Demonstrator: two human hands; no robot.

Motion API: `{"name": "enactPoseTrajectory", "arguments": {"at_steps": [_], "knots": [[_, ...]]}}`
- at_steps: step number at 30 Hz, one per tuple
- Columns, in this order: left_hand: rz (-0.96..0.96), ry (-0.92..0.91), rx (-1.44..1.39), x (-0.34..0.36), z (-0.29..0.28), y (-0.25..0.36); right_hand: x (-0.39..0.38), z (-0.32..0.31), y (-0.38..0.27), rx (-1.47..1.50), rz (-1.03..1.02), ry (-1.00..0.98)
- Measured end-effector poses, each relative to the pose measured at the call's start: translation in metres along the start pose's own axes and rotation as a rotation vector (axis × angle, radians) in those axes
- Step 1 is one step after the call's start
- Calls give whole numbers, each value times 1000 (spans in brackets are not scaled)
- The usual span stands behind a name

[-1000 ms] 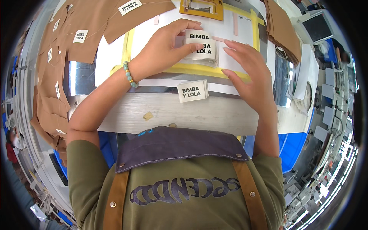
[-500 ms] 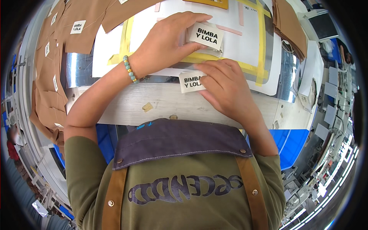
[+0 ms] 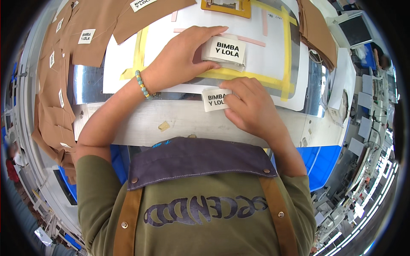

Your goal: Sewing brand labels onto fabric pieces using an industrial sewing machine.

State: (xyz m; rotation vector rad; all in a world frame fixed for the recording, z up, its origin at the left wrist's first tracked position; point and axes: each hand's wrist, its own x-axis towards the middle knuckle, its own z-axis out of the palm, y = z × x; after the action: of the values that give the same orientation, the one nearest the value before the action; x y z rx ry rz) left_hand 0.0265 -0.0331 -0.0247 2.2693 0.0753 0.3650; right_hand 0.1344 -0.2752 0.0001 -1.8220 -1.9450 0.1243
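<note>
A stack of cream labels (image 3: 227, 50) with black lettering rests over the white sheet (image 3: 162, 51). The thumb and fingers of my left hand (image 3: 181, 55) close around its left end. Lower and to the right, my right hand (image 3: 250, 104) pinches a cream label (image 3: 214, 100) by its right side, above the table's near edge. Its fingers cover part of the lettering, and whether more than one label is in them I cannot tell. The labels in my two hands are apart.
Yellow tape (image 3: 286, 55) and pink strips (image 3: 245, 40) mark the sheet, with a yellow frame (image 3: 226, 7) beyond. Brown pieces (image 3: 92, 25) bearing sewn labels spread at left. More brown pieces (image 3: 316, 34) are stacked at right. A tan scrap (image 3: 164, 126) lies on the pale table (image 3: 141, 117).
My left hand and the stack have come slightly nearer, and the stack's top label shows more fully. My right hand has lowered a little with its label. The whole view has shifted slightly.
</note>
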Motion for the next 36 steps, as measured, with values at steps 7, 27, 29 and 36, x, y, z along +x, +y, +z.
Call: {"name": "enactPoseTrajectory", "arguments": {"at_steps": [7,27,29,36], "knots": [[4,30,-14,-3,4,-1,6,-17,7,-126,-32,183],[93,120,38,-3,1,3,37,-25,44,-57,46,226],[47,79,81,-4,0,3,41,-18,49,-17,98,136],[48,117,140,-4,1,2,42,2,61,30,77,175]]}}
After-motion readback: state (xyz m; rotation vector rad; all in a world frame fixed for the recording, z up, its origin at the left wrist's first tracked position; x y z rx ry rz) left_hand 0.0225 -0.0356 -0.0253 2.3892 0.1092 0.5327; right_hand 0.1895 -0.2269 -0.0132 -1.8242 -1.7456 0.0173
